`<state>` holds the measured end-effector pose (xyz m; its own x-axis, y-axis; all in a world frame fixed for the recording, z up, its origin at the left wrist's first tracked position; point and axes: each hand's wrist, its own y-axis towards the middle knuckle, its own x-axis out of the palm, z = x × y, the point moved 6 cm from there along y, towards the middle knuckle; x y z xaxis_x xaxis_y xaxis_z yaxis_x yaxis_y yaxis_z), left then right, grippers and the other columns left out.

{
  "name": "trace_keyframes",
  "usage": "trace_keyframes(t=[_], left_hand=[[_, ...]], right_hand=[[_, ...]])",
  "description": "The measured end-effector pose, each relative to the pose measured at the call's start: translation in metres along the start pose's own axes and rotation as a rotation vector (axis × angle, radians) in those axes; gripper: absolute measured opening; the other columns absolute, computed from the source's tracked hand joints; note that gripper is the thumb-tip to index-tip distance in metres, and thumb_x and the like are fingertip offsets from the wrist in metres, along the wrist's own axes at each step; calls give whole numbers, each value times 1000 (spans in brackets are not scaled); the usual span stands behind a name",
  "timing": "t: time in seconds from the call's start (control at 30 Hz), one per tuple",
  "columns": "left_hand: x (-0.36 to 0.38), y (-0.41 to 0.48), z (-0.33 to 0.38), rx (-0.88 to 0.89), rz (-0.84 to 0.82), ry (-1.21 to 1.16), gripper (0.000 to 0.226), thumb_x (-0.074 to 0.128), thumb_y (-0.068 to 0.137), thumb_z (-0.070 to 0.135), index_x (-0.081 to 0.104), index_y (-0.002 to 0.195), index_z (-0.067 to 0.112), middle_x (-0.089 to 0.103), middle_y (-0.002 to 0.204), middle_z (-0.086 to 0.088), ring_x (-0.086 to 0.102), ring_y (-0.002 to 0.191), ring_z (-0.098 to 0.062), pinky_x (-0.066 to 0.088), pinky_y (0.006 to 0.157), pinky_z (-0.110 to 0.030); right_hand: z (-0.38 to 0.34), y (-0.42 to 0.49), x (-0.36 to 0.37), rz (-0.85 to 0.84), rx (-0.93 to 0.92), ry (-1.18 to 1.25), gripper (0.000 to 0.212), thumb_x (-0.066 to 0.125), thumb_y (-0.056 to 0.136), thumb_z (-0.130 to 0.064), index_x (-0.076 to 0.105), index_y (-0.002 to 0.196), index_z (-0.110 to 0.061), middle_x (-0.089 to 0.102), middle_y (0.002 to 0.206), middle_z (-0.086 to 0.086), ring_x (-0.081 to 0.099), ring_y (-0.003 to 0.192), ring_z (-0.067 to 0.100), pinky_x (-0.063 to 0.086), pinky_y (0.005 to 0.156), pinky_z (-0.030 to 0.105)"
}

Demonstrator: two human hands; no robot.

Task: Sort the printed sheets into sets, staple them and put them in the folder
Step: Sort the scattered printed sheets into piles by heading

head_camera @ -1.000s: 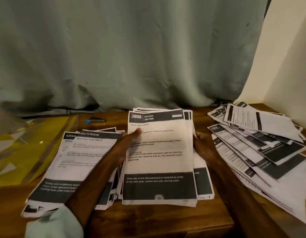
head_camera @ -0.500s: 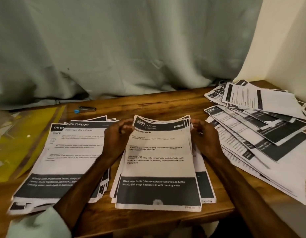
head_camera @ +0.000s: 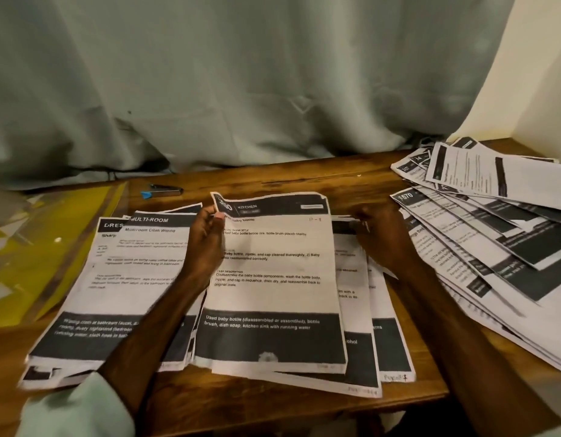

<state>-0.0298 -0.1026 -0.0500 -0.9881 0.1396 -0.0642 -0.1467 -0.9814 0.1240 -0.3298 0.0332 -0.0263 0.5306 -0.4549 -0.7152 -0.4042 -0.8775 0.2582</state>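
Sheets of the middle stack (head_camera: pixel 367 351), lying flat at the near edge of the table (head_camera: pixel 288 181), have come apart since half a second ago. Then both hands clasped the stack by its sides as one block. Now the top sheet (head_camera: pixel 272 279), headed KITCHEN, sits askew toward the left, and the pages under it show fanned out on the right. The left hand (head_camera: pixel 206 244), reaching out of a pale sleeve (head_camera: pixel 74 408), has shifted to that sheet's upper left corner and pinches it between thumb and fingers, so the corner curls up off the stack. The right hand (head_camera: pixel 383 241) has moved off the side and rests at the top right of the lower pages, fingers bent over their far edge. Whether it grasps them or only presses on them cannot be told. The left forearm lies across the left pile (head_camera: pixel 115 294), headed MULTI-ROOM, and hides part of its print. That pile sits just beside the middle stack. The right forearm runs between the middle stack and a loose fan of sheets (head_camera: pixel 493 247) spread over the right side of the table. Left of the left pile lies the yellow folder (head_camera: pixel 36 247), flat and glossy. Farther back, beyond the left pile, a small stapler (head_camera: pixel 164 190) with a blue end lies on bare brown wood. A grey-green curtain (head_camera: pixel 241 89) hangs behind the table, and a cream wall (head_camera: pixel 540 74) closes the right corner.
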Motion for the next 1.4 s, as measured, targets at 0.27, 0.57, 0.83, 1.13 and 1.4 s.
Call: trace_keyframes(t=[0.27,0.57,0.83,1.13,1.4], left_hand=[[-10,15,-12,-151,116,-185,18,51,105,9,62,113,20,70,92,4,67,73,-6,52,54,-17],[1,11,-8,-39,34,84,20,49,106,15,57,124,18,70,102,9,68,74,8,51,60,-11],[4,6,-4,-12,0,124,17,47,107,14,53,123,19,66,97,15,67,77,4,55,63,-13],[6,4,-1,0,-6,120,17,46,107,13,51,122,19,65,97,14,67,76,5,52,59,-10],[6,5,-2,7,-7,109,17,46,107,10,52,121,18,65,99,13,67,76,8,50,60,-9]], right_hand=[[11,-6,9,-110,42,-142,52,73,91,-32,57,136,-14,54,141,9,46,131,27,41,109,43],[19,-5,14,-197,-18,-252,61,71,81,-61,61,130,-25,50,136,7,42,130,26,39,101,38],[18,-9,14,-140,-30,-179,52,73,83,-50,68,128,-25,52,127,2,43,125,23,40,97,34],[12,-10,8,-38,-45,-61,39,82,79,-39,70,114,-23,65,110,-6,61,103,18,54,86,34],[14,-9,5,-19,60,279,56,84,79,-18,61,130,-19,71,94,-7,68,80,4,51,61,12]])
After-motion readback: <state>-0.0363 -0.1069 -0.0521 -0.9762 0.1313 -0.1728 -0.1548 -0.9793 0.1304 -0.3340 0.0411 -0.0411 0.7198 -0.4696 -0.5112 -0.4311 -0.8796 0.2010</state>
